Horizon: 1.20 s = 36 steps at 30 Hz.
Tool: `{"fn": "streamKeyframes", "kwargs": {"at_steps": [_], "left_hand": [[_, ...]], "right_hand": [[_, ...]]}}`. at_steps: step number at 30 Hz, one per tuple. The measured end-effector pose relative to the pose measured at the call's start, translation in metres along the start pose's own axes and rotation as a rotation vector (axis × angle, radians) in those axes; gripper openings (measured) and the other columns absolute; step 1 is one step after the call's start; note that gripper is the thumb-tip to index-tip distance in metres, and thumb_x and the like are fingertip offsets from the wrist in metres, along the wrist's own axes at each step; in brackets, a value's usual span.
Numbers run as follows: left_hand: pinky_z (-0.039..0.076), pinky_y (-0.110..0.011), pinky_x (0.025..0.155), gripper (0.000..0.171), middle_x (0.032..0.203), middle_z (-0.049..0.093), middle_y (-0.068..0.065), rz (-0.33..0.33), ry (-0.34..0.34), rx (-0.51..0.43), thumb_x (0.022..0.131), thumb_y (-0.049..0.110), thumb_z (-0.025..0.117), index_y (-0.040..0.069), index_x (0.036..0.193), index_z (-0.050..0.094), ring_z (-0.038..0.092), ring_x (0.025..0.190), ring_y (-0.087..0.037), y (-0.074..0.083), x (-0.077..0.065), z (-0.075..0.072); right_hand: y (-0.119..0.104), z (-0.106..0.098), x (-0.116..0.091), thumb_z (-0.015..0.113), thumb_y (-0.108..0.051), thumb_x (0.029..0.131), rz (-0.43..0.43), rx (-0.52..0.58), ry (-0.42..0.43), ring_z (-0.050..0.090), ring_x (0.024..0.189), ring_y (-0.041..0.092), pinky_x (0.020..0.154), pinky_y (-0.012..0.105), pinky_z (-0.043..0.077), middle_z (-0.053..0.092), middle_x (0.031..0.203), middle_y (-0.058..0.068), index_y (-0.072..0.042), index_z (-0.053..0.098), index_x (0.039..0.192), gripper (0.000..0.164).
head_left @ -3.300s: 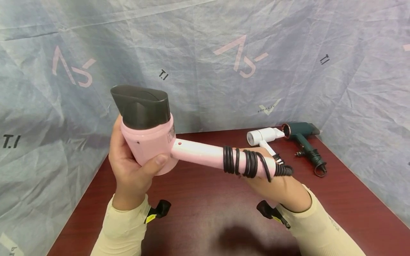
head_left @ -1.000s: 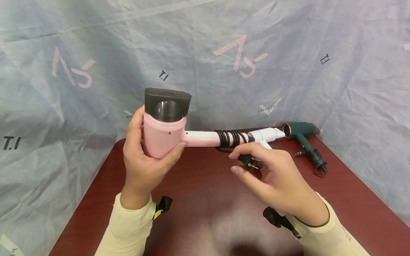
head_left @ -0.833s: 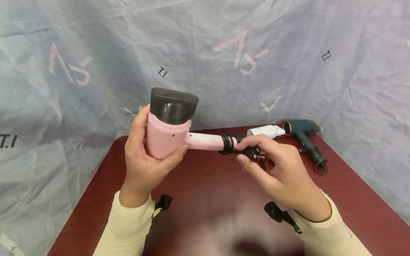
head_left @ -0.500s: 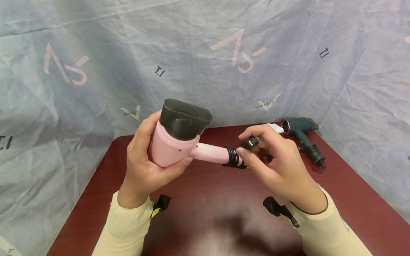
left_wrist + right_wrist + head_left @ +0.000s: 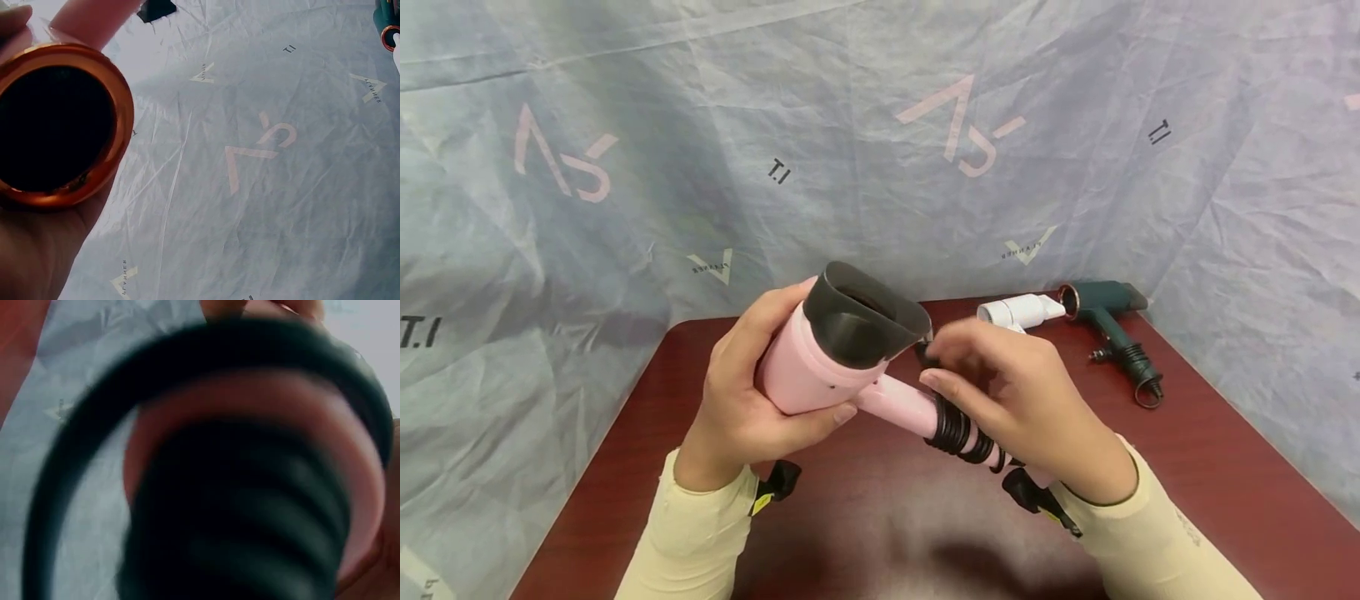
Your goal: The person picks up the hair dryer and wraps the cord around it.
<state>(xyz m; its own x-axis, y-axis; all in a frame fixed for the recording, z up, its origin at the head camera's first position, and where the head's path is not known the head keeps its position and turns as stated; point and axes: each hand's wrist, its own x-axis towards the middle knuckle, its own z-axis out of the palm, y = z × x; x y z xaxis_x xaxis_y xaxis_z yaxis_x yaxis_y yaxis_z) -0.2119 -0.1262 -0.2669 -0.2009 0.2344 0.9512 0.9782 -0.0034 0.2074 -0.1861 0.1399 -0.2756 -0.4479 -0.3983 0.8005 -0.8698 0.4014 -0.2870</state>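
Note:
A pink hair dryer (image 5: 797, 379) with a black nozzle (image 5: 857, 325) is held above the table, its handle slanting down to the right. My left hand (image 5: 741, 400) grips its barrel, thumb along the near side. The copper-coloured rear ring (image 5: 125, 125) faces the left wrist view. Black cord (image 5: 953, 427) is wound in several turns round the handle. My right hand (image 5: 1022, 392), slightly blurred, pinches the black plug (image 5: 924, 354) close beside the nozzle; its fingers hide most of the plug. In the right wrist view the ribbed cord sleeve (image 5: 237, 519) looms large and blurred.
On the dark red table (image 5: 850, 500), a white hair dryer (image 5: 1015, 311) and a dark green hair dryer (image 5: 1101, 302) lie at the back right. A grey printed cloth (image 5: 850, 125) hangs behind and along both sides.
The pink hair dryer has moved right and tilted, its handle swinging down toward me. My right hand went from the handle end to the plug, carrying it left to the nozzle.

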Motion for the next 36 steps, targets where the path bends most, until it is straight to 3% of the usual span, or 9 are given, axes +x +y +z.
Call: {"fn": "streamKeyframes", "kwargs": {"at_steps": [4,10,13,17,20,23,26,30,36], "left_hand": [[0.051,-0.031,0.097,0.084,0.129,0.067,-0.021,-0.080,-0.027,0.050,0.068,0.015,0.092,-0.011,0.139,0.055,0.066,0.110,-0.026,0.001,0.000,0.000],[0.051,-0.027,0.088,0.088,0.128,0.069,-0.010,-0.234,-0.016,0.165,0.068,0.014,0.092,0.004,0.147,0.054,0.065,0.104,-0.022,-0.010,-0.009,-0.005],[0.054,-0.027,0.080,0.089,0.124,0.069,-0.002,-0.344,-0.003,0.188,0.068,0.012,0.093,0.016,0.148,0.055,0.065,0.098,-0.019,-0.016,-0.014,-0.007],[0.057,-0.030,0.067,0.086,0.120,0.068,0.007,-0.500,-0.007,0.212,0.071,0.017,0.095,0.030,0.145,0.055,0.066,0.090,-0.015,-0.023,-0.020,-0.006],[0.057,-0.031,0.075,0.077,0.125,0.065,0.009,-0.557,-0.020,0.307,0.075,0.029,0.093,0.029,0.143,0.056,0.065,0.100,-0.012,-0.031,-0.023,-0.001],[0.051,-0.036,0.095,0.065,0.131,0.063,0.003,-0.519,-0.008,0.402,0.082,0.031,0.087,0.017,0.138,0.059,0.060,0.118,-0.015,-0.038,-0.025,0.003],[0.044,-0.045,0.108,0.050,0.135,0.061,-0.003,-0.455,0.025,0.423,0.086,0.023,0.082,0.010,0.130,0.064,0.055,0.130,-0.020,-0.040,-0.025,0.004],[0.043,-0.048,0.109,0.038,0.137,0.059,0.001,-0.456,0.021,0.389,0.088,0.018,0.079,0.015,0.124,0.067,0.054,0.133,-0.018,-0.035,-0.022,0.005],[0.044,-0.048,0.106,0.030,0.138,0.058,0.001,-0.506,-0.023,0.370,0.087,0.015,0.078,0.016,0.115,0.068,0.054,0.132,-0.018,-0.033,-0.023,0.007]], "right_hand": [[0.001,0.006,-0.003,0.075,-0.015,0.094,-0.031,-0.110,-0.105,0.055,0.077,-0.001,0.067,0.014,0.046,0.065,0.097,-0.011,-0.014,0.073,0.108,0.013],[0.004,0.020,-0.013,0.074,-0.049,0.093,0.052,-0.301,-0.317,0.058,0.087,0.005,0.081,0.027,0.054,0.057,0.121,-0.005,-0.009,0.059,0.140,0.063],[0.012,0.037,-0.016,0.079,-0.046,0.090,0.027,-0.378,-0.291,0.055,0.079,0.009,0.073,0.029,0.054,0.056,0.113,-0.002,-0.007,0.058,0.136,0.064],[0.030,0.061,-0.020,0.076,-0.032,0.091,-0.020,-0.430,-0.172,0.050,0.069,0.011,0.061,0.028,0.051,0.053,0.095,-0.002,-0.009,0.061,0.110,0.033],[0.047,0.075,-0.028,0.074,-0.031,0.092,0.003,-0.418,-0.145,0.046,0.064,0.010,0.056,0.027,0.046,0.050,0.087,-0.004,-0.012,0.055,0.094,0.027],[0.069,0.087,-0.040,0.074,-0.037,0.093,0.142,-0.348,-0.194,0.045,0.063,0.010,0.055,0.027,0.042,0.048,0.080,-0.005,-0.015,0.052,0.086,0.032],[0.099,0.097,-0.052,0.072,-0.042,0.095,0.408,-0.263,-0.259,0.047,0.060,0.010,0.053,0.027,0.042,0.050,0.072,-0.006,-0.018,0.054,0.082,0.033],[0.142,0.099,-0.061,0.063,-0.057,0.095,0.755,-0.303,-0.345,0.056,0.057,0.014,0.049,0.034,0.043,0.057,0.066,-0.003,-0.020,0.059,0.082,0.040],[0.175,0.096,-0.060,0.055,-0.061,0.096,0.918,-0.438,-0.487,0.062,0.061,0.021,0.048,0.041,0.044,0.063,0.066,0.001,-0.018,0.062,0.077,0.048]]}}
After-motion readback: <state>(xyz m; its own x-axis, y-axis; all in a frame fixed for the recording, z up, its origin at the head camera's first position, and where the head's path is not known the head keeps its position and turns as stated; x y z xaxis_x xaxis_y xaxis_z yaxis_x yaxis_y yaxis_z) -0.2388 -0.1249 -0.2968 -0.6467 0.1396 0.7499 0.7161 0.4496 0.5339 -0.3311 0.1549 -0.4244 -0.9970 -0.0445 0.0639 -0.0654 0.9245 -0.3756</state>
